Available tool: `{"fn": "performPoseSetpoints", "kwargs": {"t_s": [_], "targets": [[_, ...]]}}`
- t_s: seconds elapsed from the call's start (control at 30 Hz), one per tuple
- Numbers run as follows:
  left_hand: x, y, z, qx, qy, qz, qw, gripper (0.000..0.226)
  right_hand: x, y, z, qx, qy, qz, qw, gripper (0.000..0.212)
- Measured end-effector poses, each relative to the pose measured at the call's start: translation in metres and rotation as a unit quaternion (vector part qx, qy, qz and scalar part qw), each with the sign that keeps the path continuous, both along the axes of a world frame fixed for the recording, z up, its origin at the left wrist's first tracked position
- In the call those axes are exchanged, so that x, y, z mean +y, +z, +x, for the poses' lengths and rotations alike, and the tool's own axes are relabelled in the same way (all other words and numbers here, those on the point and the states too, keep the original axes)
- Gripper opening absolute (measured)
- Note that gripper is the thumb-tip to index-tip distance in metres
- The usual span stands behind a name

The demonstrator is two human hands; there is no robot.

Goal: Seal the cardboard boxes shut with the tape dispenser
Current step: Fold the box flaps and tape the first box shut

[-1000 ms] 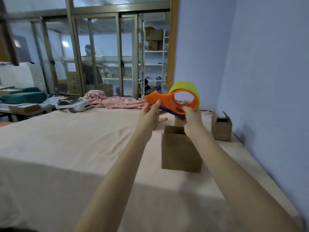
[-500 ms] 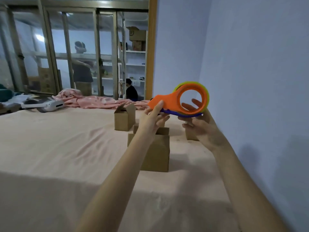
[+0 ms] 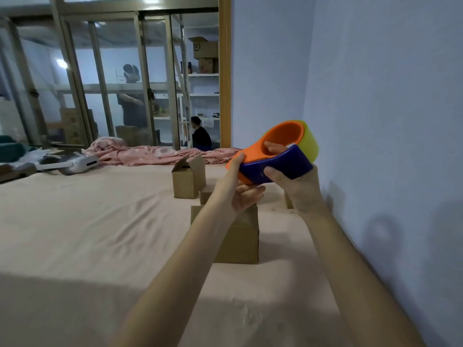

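- The right hand [image 3: 298, 189] grips the tape dispenser [image 3: 275, 156] from below: its fingers [image 3: 274, 147] curl up through the orange ring while the thumb presses the blue side plate.
- The left hand [image 3: 238, 189] steadies the narrow orange tip of the dispenser, thumb laid along its left edge, the other fingers loosely curled under it; whether they pinch a tape end cannot be told.
- The dispenser is orange with a blue side plate and carries a yellow-green roll of tape [image 3: 309, 140]. It is held tilted in the air at the right, near the wall, above the boxes and touching none of them.
- No strip of tape is seen drawn out.
- The near cardboard box [image 3: 240, 239] stands on the bed [image 3: 87, 221] right under the hands, its top hidden by the left forearm.
- The far cardboard box [image 3: 188, 176] has its flaps standing up, unsealed; further boxes show only as slivers behind the hands.
- Judged from this, the sealing has not begun: no tape shows on any box, so closing the flaps and taping each box are all left to do.
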State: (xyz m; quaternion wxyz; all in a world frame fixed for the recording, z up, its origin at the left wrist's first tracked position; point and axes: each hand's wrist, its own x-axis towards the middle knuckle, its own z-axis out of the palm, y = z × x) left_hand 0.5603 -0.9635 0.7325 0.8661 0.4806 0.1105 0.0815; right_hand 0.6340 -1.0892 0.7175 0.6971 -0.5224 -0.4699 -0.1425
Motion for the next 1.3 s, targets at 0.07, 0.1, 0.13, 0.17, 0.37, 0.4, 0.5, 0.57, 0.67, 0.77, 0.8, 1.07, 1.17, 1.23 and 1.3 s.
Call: {"fn": "performPoseSetpoints", "kwargs": {"t_s": [0.07,0.1,0.13,0.17,0.37,0.4,0.5,0.57,0.67,0.77,0.8,1.07,1.17,1.23,1.3], "targets": [[0.002,0.0,-0.001,0.021,-0.007,0.027,0.999,0.081,0.005,0.002,-0.002,-0.029,-0.021,-0.036,0.999,0.051],[0.004,-0.001,-0.001,0.028,-0.015,0.044,0.999,0.082,0.006,0.003,-0.002,-0.034,-0.039,-0.047,0.998,0.053],[0.006,-0.002,-0.003,0.032,-0.026,0.062,0.997,0.084,0.008,0.003,-0.004,-0.028,-0.06,-0.048,0.997,0.052],[0.008,-0.003,-0.004,0.034,-0.037,0.077,0.996,0.086,0.009,0.003,-0.005,-0.019,-0.085,-0.04,0.995,0.049],[0.031,-0.01,-0.008,0.028,0.042,0.304,0.951,0.054,0.025,0.002,-0.007,0.042,-0.177,0.107,0.977,0.036],[0.039,-0.013,-0.008,0.009,0.09,0.363,0.927,0.043,0.025,0.003,-0.004,0.076,-0.177,0.133,0.972,0.04],[0.076,-0.027,-0.009,-0.05,0.174,0.545,0.818,0.04,0.021,0.006,0.007,0.167,-0.168,0.16,0.958,0.04],[0.101,-0.036,-0.007,-0.024,0.124,0.651,0.748,0.066,0.019,0.004,0.012,0.208,-0.149,0.149,0.955,0.045],[0.118,-0.049,-0.001,0.029,0.039,0.67,0.741,0.089,0.019,0.0,0.018,0.259,-0.138,0.159,0.943,0.047],[0.118,-0.069,0.009,0.01,0.036,0.618,0.786,0.08,0.021,-0.005,0.022,0.293,-0.136,0.176,0.93,0.045],[0.116,-0.075,0.011,-0.008,0.055,0.603,0.796,0.075,0.022,-0.006,0.023,0.301,-0.138,0.175,0.927,0.046],[0.077,-0.09,0.031,-0.062,0.081,0.588,0.803,0.066,0.025,-0.002,0.026,0.324,-0.119,0.182,0.921,0.036],[0.062,-0.091,0.037,-0.072,0.106,0.592,0.796,0.064,0.037,-0.003,0.023,0.332,-0.101,0.189,0.918,0.037],[0.057,-0.091,0.04,-0.077,0.12,0.579,0.803,0.063,0.05,-0.006,0.022,0.346,-0.1,0.183,0.915,0.034],[0.058,-0.091,0.04,-0.076,0.126,0.565,0.812,0.064,0.061,-0.01,0.022,0.365,-0.096,0.189,0.906,0.031]]}}
